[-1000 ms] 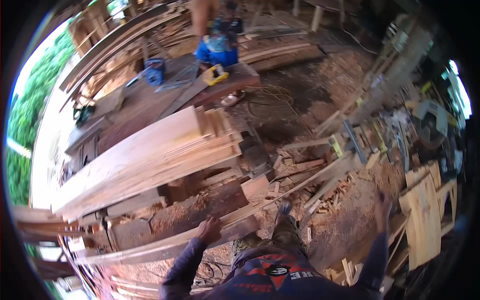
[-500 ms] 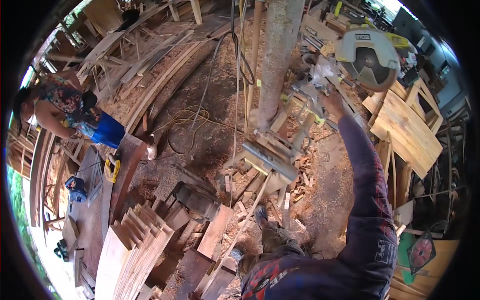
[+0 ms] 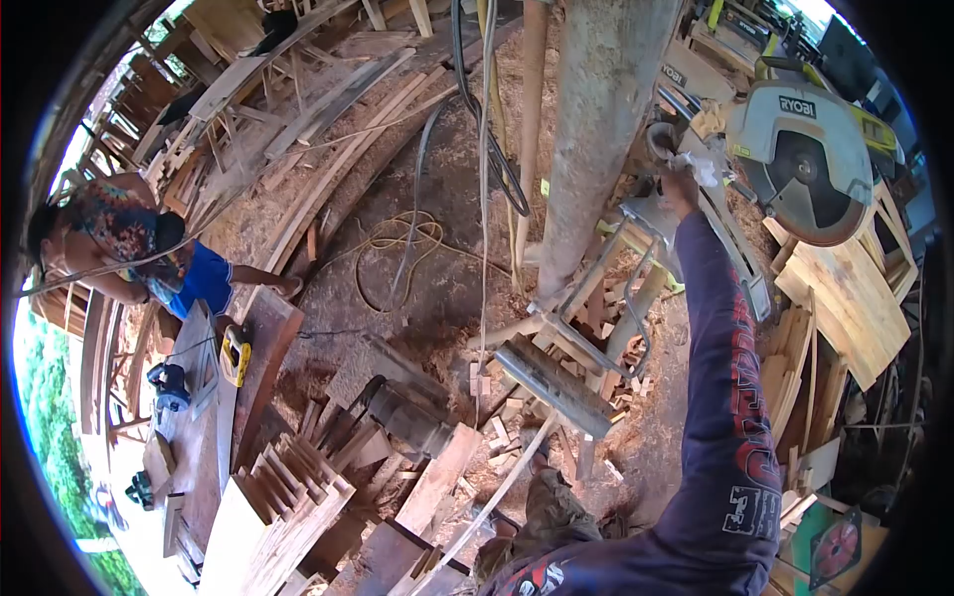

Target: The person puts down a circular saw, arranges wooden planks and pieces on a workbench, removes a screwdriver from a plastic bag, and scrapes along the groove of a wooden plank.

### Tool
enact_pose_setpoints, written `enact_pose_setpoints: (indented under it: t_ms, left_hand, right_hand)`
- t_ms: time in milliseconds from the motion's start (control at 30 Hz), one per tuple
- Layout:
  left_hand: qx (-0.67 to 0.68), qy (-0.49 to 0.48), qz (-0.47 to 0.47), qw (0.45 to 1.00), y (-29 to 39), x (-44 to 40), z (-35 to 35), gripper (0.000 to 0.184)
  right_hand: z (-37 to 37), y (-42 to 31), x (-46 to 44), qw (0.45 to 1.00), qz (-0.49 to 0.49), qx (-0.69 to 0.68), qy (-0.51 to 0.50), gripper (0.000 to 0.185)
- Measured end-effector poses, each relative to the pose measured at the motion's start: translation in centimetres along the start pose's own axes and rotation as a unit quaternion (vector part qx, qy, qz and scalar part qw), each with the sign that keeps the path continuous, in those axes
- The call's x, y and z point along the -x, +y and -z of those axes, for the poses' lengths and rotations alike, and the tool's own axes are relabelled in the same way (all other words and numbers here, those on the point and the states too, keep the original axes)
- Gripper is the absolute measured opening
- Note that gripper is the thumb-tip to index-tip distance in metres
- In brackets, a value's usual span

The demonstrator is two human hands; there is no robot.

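My right hand (image 3: pixel 680 189) reaches out at the upper right, beside the grey post (image 3: pixel 608 129). Its fingers are partly hidden around a small object near a crumpled whitish plastic piece (image 3: pixel 704 167), and I cannot make out what they hold. Right of the hand stands a Ryobi mitre saw (image 3: pixel 803 149) with a round blade guard. Below the hand is a metal stand with a roller (image 3: pixel 555 385). My left hand is out of view. A long thin wood strip (image 3: pixel 497 494) runs up from the bottom edge towards the roller.
Stacked boards (image 3: pixel 273 517) lie at the lower left, near a workbench (image 3: pixel 204 447) with a yellow-handled handsaw (image 3: pixel 236 358) and a blue power tool (image 3: pixel 169 385). Another person (image 3: pixel 119 238) bends at the left. Cables hang beside the post; wood offcuts litter the floor.
The view has swung right. My left hand, earlier on a long board, has left the view. My right hand has reached forward to the clutter beside the saw.
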State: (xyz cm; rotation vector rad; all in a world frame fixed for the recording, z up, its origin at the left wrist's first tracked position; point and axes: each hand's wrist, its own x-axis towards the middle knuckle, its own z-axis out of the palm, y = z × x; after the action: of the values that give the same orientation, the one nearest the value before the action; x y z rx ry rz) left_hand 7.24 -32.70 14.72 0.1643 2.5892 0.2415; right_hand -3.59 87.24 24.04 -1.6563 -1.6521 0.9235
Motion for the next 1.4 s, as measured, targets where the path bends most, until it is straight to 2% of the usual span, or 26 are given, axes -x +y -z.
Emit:
enact_pose_setpoints:
  t_ms: [67,167,233,300,367,433,500,567,600,633,667,700,733,767,800,833,867,900,967,1033,1100,1133,1233,1300,1367,1400]
  left_hand:
    - [0.038,0.025,-0.006,0.999,4.6,-1.0,1.9,0.053]
    - [0.101,0.06,-0.026,0.993,16.8,-3.2,8.3,0.062]
    - [0.063,-0.013,-0.003,0.998,24.2,-5.3,13.8,0.065]
    - [0.023,-0.092,0.019,0.995,26.5,-6.4,14.5,0.067]
    - [0.112,0.105,-0.13,0.979,27.0,-7.2,12.7,0.027]
    - [0.126,0.134,-0.166,0.969,29.0,-7.6,13.0,0.022]
    - [0.162,0.17,-0.185,0.954,32.4,-7.7,13.5,0.015]
    - [0.282,0.15,-0.136,0.938,40.1,-6.4,16.3,0.02]
    - [0.315,0.197,-0.214,0.903,40.1,-7.8,13.8,0.024]
    - [0.269,0.179,-0.25,0.913,42.3,-7.3,14.6,0.032]
    - [0.495,0.062,-0.214,0.84,45.3,-6.3,15.2,0.051]
    - [0.564,-0.001,-0.283,0.775,46.2,-6.8,14.2,0.075]
    - [0.644,-0.05,-0.307,0.699,47.3,-6.3,14.3,0.089]
    - [0.692,-0.113,-0.291,0.65,48.6,-5.5,16.3,0.09]
    - [0.735,-0.128,-0.218,0.629,47.8,-5.0,16.5,0.08]
    - [0.679,-0.004,-0.205,0.705,46.1,-5.2,16.8,0.055]
    - [0.706,-0.026,-0.164,0.688,43.1,-5.4,17.3,0.041]
    - [0.73,-0.053,-0.129,0.669,39.7,-5.5,17.5,0.032]
    - [0.803,-0.1,-0.044,0.586,32.5,-5.7,15.2,0.032]
    - [0.855,-0.111,-0.07,0.501,26.9,-4.3,15.1,0.042]
    - [0.905,-0.224,-0.115,0.343,20.8,-2.9,15.2,0.041]
    - [0.926,-0.201,-0.066,0.312,18.5,-2.1,15.7,0.048]
    - [0.936,-0.114,-0.114,0.313,11.6,-1.2,15.1,0.051]
    - [0.942,-0.106,-0.099,0.304,8.9,0.5,16.8,0.052]
    - [0.942,-0.122,-0.107,0.294,6.3,1.3,17.7,0.054]
    - [0.933,-0.154,-0.126,0.299,4.9,1.3,17.6,0.053]
  right_hand:
    - [1.4,-1.8,2.4,0.993,-0.031,-0.112,-0.035,0.05]
    - [1.5,2.2,-1.1,0.97,-0.029,-0.203,-0.133,0.034]
    - [2.5,2.5,0.6,0.967,-0.05,-0.198,-0.153,0.023]
    - [3.4,2.6,3.3,0.947,-0.071,-0.237,-0.206,0.01]
    - [4.4,4.4,5.4,0.944,-0.065,-0.243,-0.215,0.006]
    - [4.8,7.6,7.0,0.837,-0.06,-0.448,-0.31,0.008]
    - [6.9,1.6,19.5,0.857,-0.07,-0.448,-0.243,0.022]
    - [9.6,-0.2,28.9,0.851,0.028,-0.395,-0.345,0.048]
    - [10.3,-1.3,34.2,0.862,0.048,-0.362,-0.352,0.057]
    - [10.3,-1.7,39.4,0.868,0.068,-0.328,-0.366,0.068]
    - [9.8,-0.8,44.5,0.838,0.068,-0.359,-0.405,0.068]
    - [9.3,-0.1,49.3,0.802,0.061,-0.388,-0.449,0.069]
    - [8.9,-0.3,53.9,0.788,0.099,-0.299,-0.529,0.068]
    - [8.7,-0.8,58.4,0.757,0.143,-0.211,-0.601,0.067]
    - [8.1,-1.3,62.6,0.752,0.215,-0.197,-0.592,0.063]
    - [7.9,-1.6,66.2,0.743,0.288,-0.19,-0.573,0.059]
    - [7.7,-2.0,68.3,0.713,0.283,-0.142,-0.626,0.052]
    - [7.8,-1.7,71.3,0.722,0.172,-0.201,-0.639,0.03]
    - [7.1,0.2,75.4,0.69,0.028,-0.193,-0.697,0.019]
    - [7.1,-0.7,80.8,0.717,0.057,-0.222,-0.659,0.019]
    - [6.9,-1.4,85.9,0.697,0.043,-0.254,-0.669,0.015]
    - [6.7,-1.6,89.1,0.679,0.024,-0.304,-0.668,0.022]
    - [6.8,-3.4,97.1,0.691,0.443,-0.103,-0.562,0.052]
    - [5.6,-2.8,100.0,0.659,0.459,-0.073,-0.591,0.056]
    - [5.1,-2.8,102.3,0.699,0.18,-0.09,-0.686,0.045]
    - [4.5,-2.1,103.1,0.711,0.188,-0.131,-0.665,0.035]
